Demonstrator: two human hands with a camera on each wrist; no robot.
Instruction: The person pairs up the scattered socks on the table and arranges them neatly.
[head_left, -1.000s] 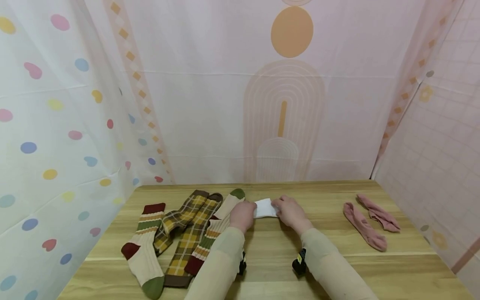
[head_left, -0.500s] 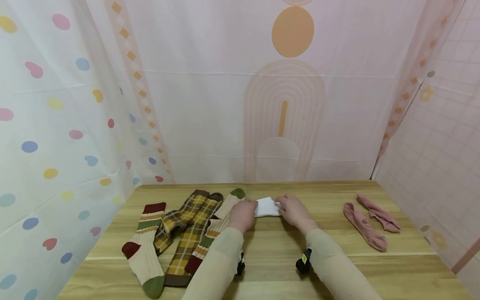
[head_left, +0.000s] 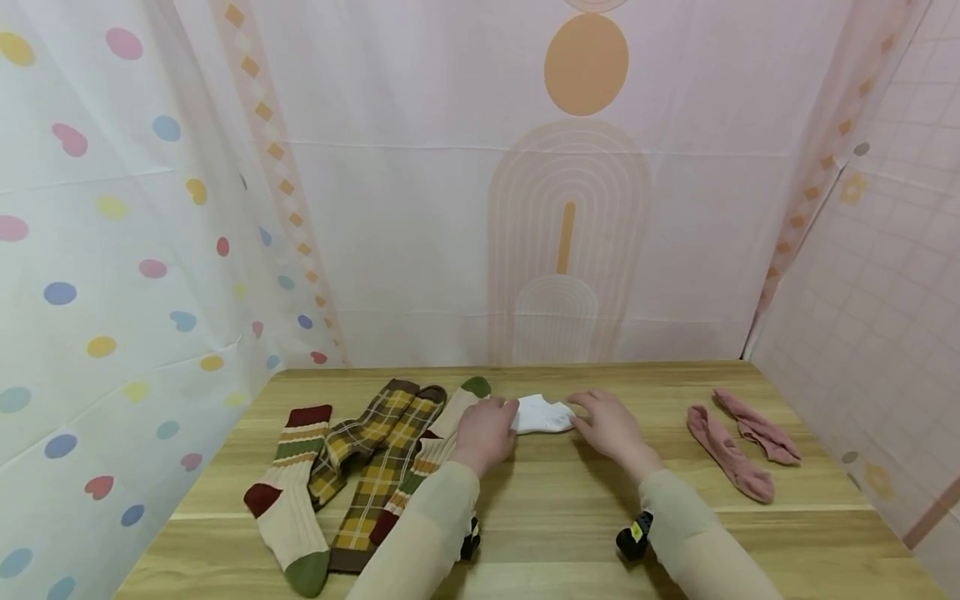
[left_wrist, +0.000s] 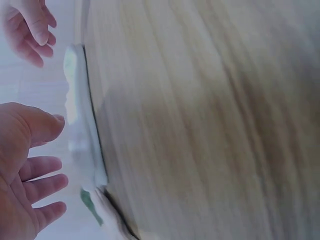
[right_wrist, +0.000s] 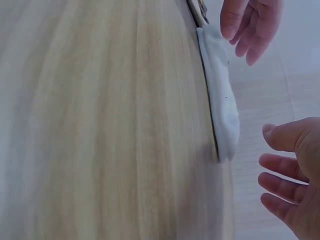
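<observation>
A white ankle sock (head_left: 542,415) lies flat on the wooden table between the two hands, low-cut opening toward the back. In the left wrist view, the sock (left_wrist: 82,135) shows layered edges. The left hand (head_left: 486,433) is at its left end, fingers loose; the left wrist view has that hand (left_wrist: 25,165) with thumb and fingers spread, holding nothing. At the other end, the right hand (head_left: 609,427) hovers by the sock's right tip. Its thumb and fingers are apart with nothing between them, as the right hand (right_wrist: 292,170) shows in the right wrist view.
Left of the hands lie yellow-brown plaid socks (head_left: 382,467) between a striped cream sock (head_left: 292,500) and another striped sock (head_left: 453,417), partly behind the left arm. Two pink socks (head_left: 731,458) lie at the right. A patterned curtain (head_left: 420,208) hangs behind the table.
The right hand has let go of the white sock and moved right, uncovering its right end. The left hand has loosened at the left end and barely shifted.
</observation>
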